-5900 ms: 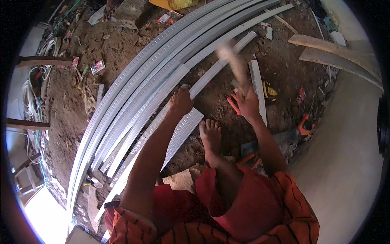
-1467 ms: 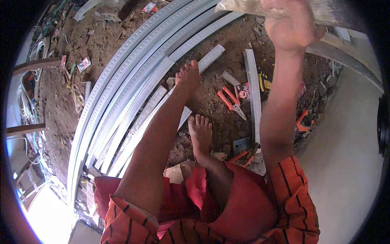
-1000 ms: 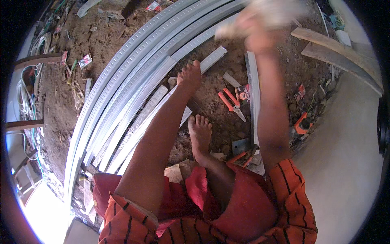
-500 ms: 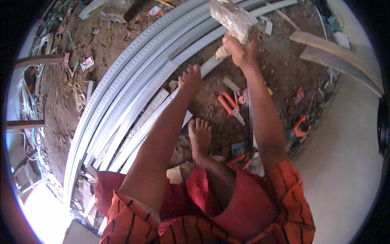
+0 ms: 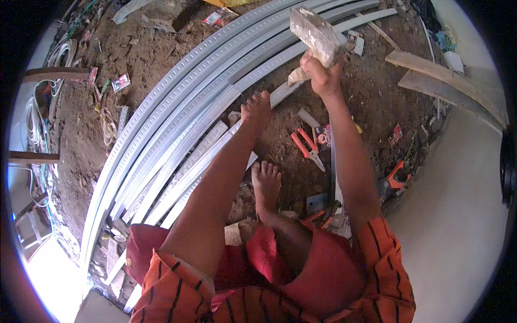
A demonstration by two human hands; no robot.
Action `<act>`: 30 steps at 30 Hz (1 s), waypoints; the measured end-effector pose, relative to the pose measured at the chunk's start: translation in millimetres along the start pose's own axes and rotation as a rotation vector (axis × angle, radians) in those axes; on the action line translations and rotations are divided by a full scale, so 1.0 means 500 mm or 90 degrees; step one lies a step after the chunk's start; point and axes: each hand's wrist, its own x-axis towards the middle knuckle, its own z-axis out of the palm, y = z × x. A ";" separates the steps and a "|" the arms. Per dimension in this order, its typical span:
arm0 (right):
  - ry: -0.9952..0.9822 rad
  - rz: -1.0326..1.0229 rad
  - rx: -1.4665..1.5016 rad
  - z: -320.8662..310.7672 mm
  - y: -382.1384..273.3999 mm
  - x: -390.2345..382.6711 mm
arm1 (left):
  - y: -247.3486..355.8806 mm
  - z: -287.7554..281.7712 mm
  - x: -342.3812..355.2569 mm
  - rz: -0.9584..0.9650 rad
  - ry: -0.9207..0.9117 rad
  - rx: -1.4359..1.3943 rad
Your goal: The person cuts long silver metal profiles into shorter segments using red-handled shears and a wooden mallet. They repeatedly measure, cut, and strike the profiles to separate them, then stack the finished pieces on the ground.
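My right hand is closed round a rough, whitish-brown block, raised above the far part of the metal pieces. A pale stub sticks out on the left of that fist; whether it belongs to the block I cannot tell. My left hand is closed over a narrow metal strip, its fingers partly blurred. Left of it a bundle of long, grey, slotted metal channels lies on the soil. Red-handled snips lie on the ground between my forearms, beside a small printed packet.
My bare foot stands near the strips. Wooden boards lean at the right, by a pale wall. An orange tool lies near that wall. Coiled cable and wooden bars are at far left.
My right hand and the block have shifted slightly right and nearer. The view has moved a little. My left hand remains over the strip.
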 end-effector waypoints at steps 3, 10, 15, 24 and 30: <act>0.089 -0.045 0.119 0.034 -0.071 0.020 | -0.016 0.000 0.019 0.009 -0.002 0.006; -0.016 -0.006 0.060 -0.004 -0.088 0.012 | -0.007 -0.012 0.007 -0.021 -0.079 -0.002; -0.045 0.012 -0.016 0.027 -0.022 -0.011 | -0.005 0.023 0.021 -0.004 0.028 0.028; 0.002 0.011 -0.010 0.004 -0.092 0.018 | -0.028 0.042 0.009 -0.003 0.045 0.047; 0.108 -0.061 -0.009 0.019 -0.007 -0.020 | -0.009 0.070 0.020 0.092 0.260 0.130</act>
